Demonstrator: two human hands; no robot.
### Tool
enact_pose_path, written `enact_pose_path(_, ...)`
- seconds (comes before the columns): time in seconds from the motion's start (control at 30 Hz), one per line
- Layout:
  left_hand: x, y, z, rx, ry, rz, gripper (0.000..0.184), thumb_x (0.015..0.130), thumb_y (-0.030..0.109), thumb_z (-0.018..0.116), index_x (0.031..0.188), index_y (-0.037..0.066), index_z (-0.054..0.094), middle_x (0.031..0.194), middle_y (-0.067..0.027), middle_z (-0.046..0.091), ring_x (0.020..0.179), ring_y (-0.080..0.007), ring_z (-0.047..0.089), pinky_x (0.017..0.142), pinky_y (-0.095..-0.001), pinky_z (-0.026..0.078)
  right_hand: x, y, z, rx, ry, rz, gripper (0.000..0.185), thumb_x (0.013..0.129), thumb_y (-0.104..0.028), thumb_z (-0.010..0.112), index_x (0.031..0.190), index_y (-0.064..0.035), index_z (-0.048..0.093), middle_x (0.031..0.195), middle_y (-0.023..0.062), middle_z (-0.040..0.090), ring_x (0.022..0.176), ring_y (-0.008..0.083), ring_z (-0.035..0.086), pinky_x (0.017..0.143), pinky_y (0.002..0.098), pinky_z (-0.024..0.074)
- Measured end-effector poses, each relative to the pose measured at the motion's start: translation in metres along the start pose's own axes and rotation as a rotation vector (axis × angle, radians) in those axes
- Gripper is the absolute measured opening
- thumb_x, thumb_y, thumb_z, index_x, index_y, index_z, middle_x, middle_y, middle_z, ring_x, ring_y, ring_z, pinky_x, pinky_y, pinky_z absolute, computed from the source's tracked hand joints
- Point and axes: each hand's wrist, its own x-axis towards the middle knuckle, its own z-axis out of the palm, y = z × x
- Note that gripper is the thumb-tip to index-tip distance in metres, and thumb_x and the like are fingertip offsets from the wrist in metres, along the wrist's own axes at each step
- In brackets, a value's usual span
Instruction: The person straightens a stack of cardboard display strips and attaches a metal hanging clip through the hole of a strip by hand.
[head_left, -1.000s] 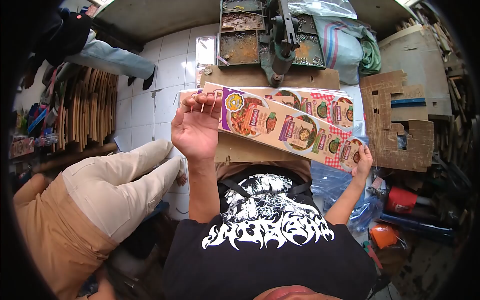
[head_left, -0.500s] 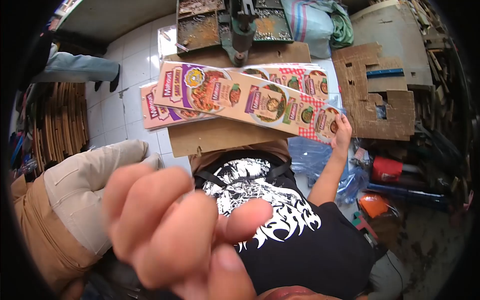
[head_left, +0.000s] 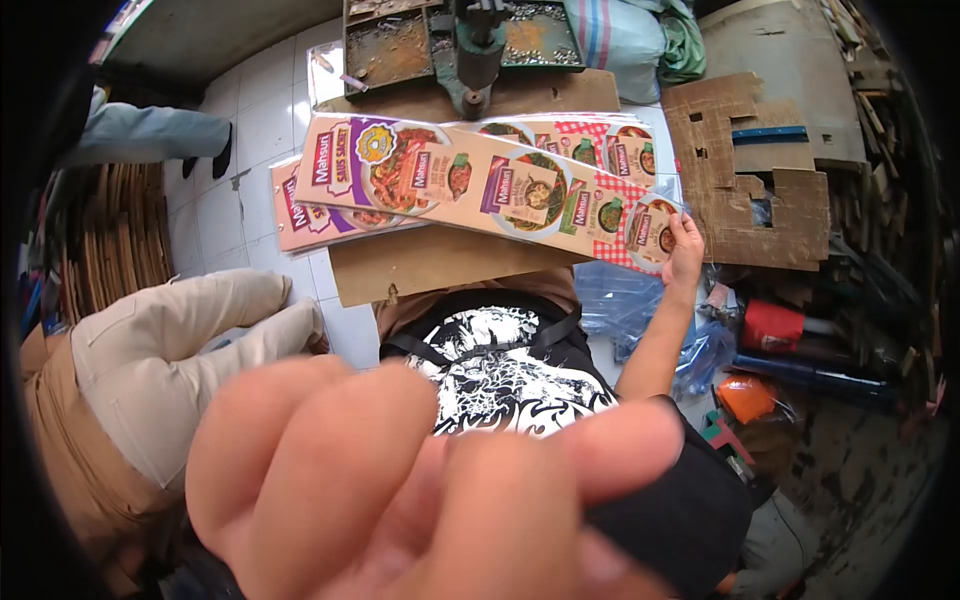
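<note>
My left hand point(head_left: 370, 480) looms large and blurred close to the camera. Its fingers are curled, and nothing shows in them. With my right hand point(head_left: 684, 250) I pinch the lower right corner of a long printed display card point(head_left: 470, 180) marked Mahsuri Saus Sachet. This card lies slantwise over a stack of similar printed cards point(head_left: 290, 222), whose ends stick out at left and upper right. The cards rest on a brown board point(head_left: 450, 268) in front of my lap.
A dark green metal press point(head_left: 477, 60) stands behind the cards, flanked by trays point(head_left: 390, 55) of small metal bits. At right lie cut-out brown board point(head_left: 725, 210) and clear plastic point(head_left: 615, 295). Another person's trousers point(head_left: 150, 370) show at left, near stacked brown sheets point(head_left: 120, 235).
My left hand has come lower and nearer the camera, covering more of my shirt. The view has shifted slightly; my right hand still holds the display card's corner.
</note>
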Motion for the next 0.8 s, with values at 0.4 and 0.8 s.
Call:
enact_pose_path(0.4,-0.174,-0.066,0.205,-0.118,0.135,-1.050,0.019,0.083,0.014,0.070,0.097,0.002,0.063,0.095,-0.0144,0.064,0.089,-0.0333,0.062,0.079,-0.0424,0.048,-0.002,0.003,0.009,-0.072,0.075,-0.039,0.024,0.096,-0.011,0.061,0.116,0.0021,0.061,0.106,0.0091,0.068,0.091,0.0137,0.067,0.080,0.0282,0.0548)
enact_pose_path(0.8,-0.211,-0.070,0.231,0.065,0.115,-1.087,0.023,0.081,0.015,0.072,0.101,0.006,0.066,0.104,-0.0098,0.063,0.100,-0.0291,0.059,0.090,-0.0424,0.044,0.009,-0.066,0.152,-0.735,0.236,-0.628,0.021,0.088,-0.009,0.066,0.106,0.0013,0.069,0.099,0.0128,0.071,0.086,0.0211,0.068,0.077,0.0327,0.0533)
